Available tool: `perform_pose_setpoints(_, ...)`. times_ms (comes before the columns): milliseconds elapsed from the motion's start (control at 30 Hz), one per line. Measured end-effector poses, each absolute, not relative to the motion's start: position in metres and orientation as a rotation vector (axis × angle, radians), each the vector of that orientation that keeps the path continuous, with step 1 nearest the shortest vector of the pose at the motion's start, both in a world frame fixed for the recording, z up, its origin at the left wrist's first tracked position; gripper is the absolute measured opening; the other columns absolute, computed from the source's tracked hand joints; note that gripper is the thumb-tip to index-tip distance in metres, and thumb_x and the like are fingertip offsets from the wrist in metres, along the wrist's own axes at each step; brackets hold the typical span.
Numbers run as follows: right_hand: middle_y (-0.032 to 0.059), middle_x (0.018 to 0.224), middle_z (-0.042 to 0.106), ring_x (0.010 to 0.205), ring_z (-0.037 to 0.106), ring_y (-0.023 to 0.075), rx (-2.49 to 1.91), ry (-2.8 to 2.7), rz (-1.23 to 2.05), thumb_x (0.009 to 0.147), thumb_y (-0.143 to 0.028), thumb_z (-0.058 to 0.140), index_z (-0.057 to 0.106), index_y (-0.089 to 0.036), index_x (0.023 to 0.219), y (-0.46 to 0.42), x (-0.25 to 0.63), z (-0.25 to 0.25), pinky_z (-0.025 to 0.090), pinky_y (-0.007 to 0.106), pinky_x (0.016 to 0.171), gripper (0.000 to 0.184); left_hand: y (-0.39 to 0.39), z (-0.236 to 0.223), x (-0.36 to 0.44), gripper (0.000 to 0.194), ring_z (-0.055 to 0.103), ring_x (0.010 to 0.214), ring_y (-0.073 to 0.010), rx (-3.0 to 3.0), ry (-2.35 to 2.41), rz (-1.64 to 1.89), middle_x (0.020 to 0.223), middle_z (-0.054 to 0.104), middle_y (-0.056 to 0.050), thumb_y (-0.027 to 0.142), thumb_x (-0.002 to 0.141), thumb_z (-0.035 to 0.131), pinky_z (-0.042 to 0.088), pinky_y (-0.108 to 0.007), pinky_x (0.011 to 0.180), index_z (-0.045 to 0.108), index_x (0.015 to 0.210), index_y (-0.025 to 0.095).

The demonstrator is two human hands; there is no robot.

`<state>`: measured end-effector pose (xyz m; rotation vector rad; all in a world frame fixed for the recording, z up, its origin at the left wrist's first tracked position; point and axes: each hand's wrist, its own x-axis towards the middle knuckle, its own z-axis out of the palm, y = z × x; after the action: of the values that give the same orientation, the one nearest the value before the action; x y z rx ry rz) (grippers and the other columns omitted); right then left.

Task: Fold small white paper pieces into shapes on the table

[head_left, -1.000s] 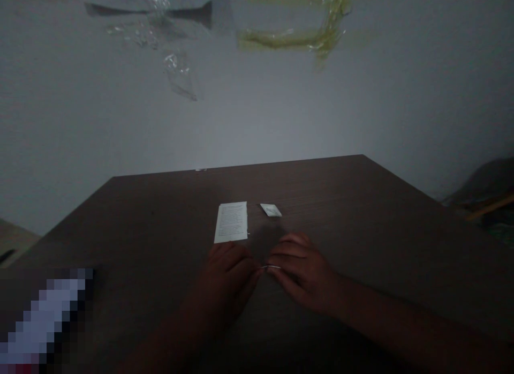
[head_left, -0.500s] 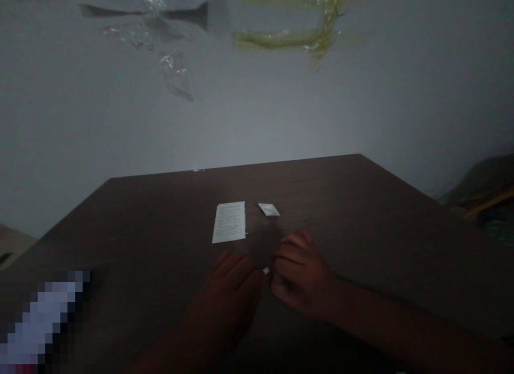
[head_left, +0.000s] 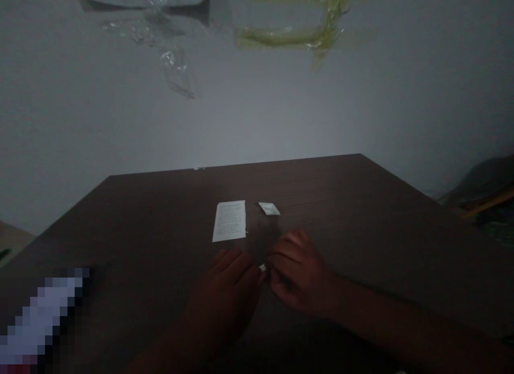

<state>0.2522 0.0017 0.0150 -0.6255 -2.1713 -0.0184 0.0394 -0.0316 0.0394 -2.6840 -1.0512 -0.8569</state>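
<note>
Between my fingertips shows a small piece of white paper [head_left: 262,267], mostly hidden by the hands. My left hand [head_left: 231,280] is closed, its fingers curled down and pinching the paper's left side. From the right, my right hand [head_left: 295,269] is closed on the same piece. Beyond the hands lies a folded paper boat [head_left: 269,208], light and diamond-shaped from above. To its left a printed sheet of paper [head_left: 229,221] lies flat, with lines of small text too fine to read.
The dark wooden table [head_left: 160,213] meets a pale wall [head_left: 257,106] at its back edge. Clear tape [head_left: 176,71] and yellow tape [head_left: 285,39] cling to the wall. A pixelated, pale object [head_left: 44,315] lies at the front left. Dim items [head_left: 490,197] stand beyond the table's right side.
Both hands have shifted very slightly, and the piece of paper between them sits a touch further left and shows a little differently. The boat and the printed sheet stay in place.
</note>
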Motion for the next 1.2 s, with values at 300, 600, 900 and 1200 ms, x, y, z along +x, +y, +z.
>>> perform_pose_setpoints(300,0.0035,0.092,0.070,0.088,0.058,0.0231,-0.573,-2.175,-0.073,0.093,-0.012,0.055,0.060,-0.022,0.088,-0.005,0.247,0.013,0.042,0.043,0.080,0.012,-0.037,0.042,0.044,0.030,0.054,0.069,-0.0206,-2.690,-1.042,-0.805,0.078,0.062,-0.002,0.006,0.105,0.048,0.043,-0.036,0.064,0.059,0.081,0.020)
perform_pose_setpoints(600,0.0023,0.083,0.066,0.083,0.059,0.0235,-0.777,-2.078,-0.076,0.090,-0.010,0.060,0.057,-0.024,0.089,0.026,0.269,0.010,0.044,0.039,0.079,0.014,-0.032,0.046,0.034,0.033,0.059,0.072,-0.0203,-2.585,-1.056,-0.796,0.078,0.064,-0.001,0.009,0.107,0.047,0.049,-0.035,0.069,0.061,0.080,0.021)
perform_pose_setpoints(900,0.0050,0.095,0.071,0.088,0.062,0.0234,-0.615,-2.174,-0.030,0.090,-0.009,0.060,0.062,-0.021,0.098,0.002,0.252,0.016,0.045,0.042,0.080,0.015,-0.034,0.046,0.041,0.031,0.057,0.070,-0.0204,-2.628,-1.048,-0.753,0.078,0.064,-0.002,0.003,0.102,0.049,0.048,-0.035,0.067,0.060,0.079,0.021)
perform_pose_setpoints(1200,0.0109,0.119,0.070,0.113,0.056,0.0319,-0.646,-2.221,-0.112,0.086,-0.014,0.069,0.065,-0.023,0.097,-0.003,0.256,0.015,0.053,0.052,0.093,0.015,-0.035,0.042,0.041,0.026,0.058,0.069,-0.0217,-2.650,-1.042,-0.762,0.078,0.062,-0.001,0.004,0.098,0.054,0.046,-0.035,0.065,0.059,0.081,0.021)
